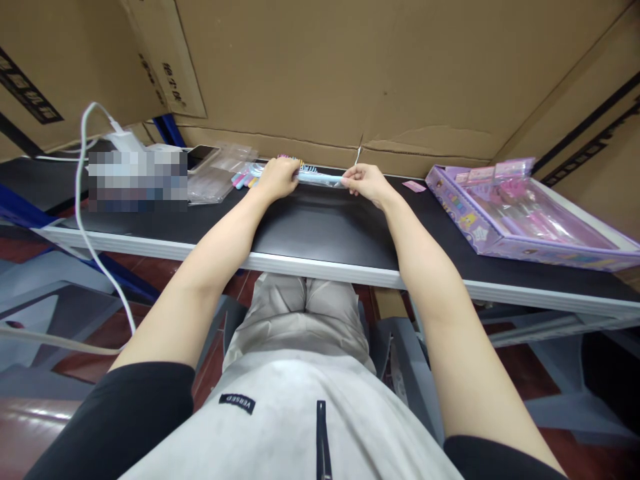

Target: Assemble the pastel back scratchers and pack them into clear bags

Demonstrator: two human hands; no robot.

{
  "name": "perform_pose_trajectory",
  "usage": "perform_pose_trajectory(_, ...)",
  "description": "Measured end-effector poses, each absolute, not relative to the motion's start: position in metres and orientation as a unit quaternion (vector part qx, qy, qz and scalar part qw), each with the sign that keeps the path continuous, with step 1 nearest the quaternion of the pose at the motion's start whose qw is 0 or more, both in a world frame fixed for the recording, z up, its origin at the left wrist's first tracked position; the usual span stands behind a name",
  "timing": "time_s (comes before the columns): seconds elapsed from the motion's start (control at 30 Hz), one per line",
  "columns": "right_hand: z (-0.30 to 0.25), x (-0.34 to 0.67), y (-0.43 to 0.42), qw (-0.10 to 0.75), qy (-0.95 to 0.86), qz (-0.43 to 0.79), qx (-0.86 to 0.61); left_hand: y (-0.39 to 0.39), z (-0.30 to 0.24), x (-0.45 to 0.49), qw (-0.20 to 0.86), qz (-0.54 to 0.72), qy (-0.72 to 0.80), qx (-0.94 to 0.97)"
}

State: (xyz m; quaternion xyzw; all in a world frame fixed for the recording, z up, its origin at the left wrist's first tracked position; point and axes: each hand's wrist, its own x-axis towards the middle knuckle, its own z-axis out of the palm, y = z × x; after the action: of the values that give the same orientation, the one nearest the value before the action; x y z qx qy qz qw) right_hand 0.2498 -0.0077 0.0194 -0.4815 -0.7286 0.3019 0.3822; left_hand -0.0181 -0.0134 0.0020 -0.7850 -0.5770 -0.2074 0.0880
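Note:
My left hand [281,179] is closed around one end of a slim light blue pen-like item in clear plastic wrapping [320,178], held level above the black tabletop [325,227]. At its other end, my right hand [367,183] pinches the wrapping between thumb and fingers. Coloured pen-like sticks [241,181] in pink, blue and yellow lie just left of and behind my left hand, which partly hides them. Striped pieces show behind the held item, too small to make out.
Clear plastic bags [217,179] lie left of the sticks, near a white cable [83,180]. On the right stands a purple open box [463,223] with pink wrapped packs [525,207]. A small pink card [414,187] lies beside it. Cardboard walls [310,73] close off the back.

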Motion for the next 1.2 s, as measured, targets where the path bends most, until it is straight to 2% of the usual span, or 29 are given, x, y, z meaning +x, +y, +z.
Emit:
perform_pose_trajectory(0.23, 0.025, 0.252, -0.007, 0.367, -0.765, 0.188, -0.496, -0.010, -0.001, -0.022, 0.079, -0.229, -0.566, -0.788)
perform_pose_trajectory(0.4, 0.025, 0.253, -0.005, 0.340, -0.779, 0.152, -0.504, -0.007, -0.002, -0.022, 0.093, -0.221, -0.571, -0.785)
perform_pose_trajectory(0.6, 0.022, 0.256, -0.002, 0.344, -0.791, 0.185, -0.471, -0.004, -0.005, -0.022, 0.103, -0.226, -0.567, -0.786)
perform_pose_trajectory(0.9, 0.025, 0.248, -0.015, 0.367, -0.767, 0.305, -0.430, -0.011, -0.003, -0.013, 0.094, -0.229, -0.530, -0.811)
perform_pose_trajectory(1.2, 0.027, 0.242, -0.023, 0.367, -0.763, 0.315, -0.429, -0.012, -0.005, -0.013, 0.099, -0.231, -0.515, -0.820)
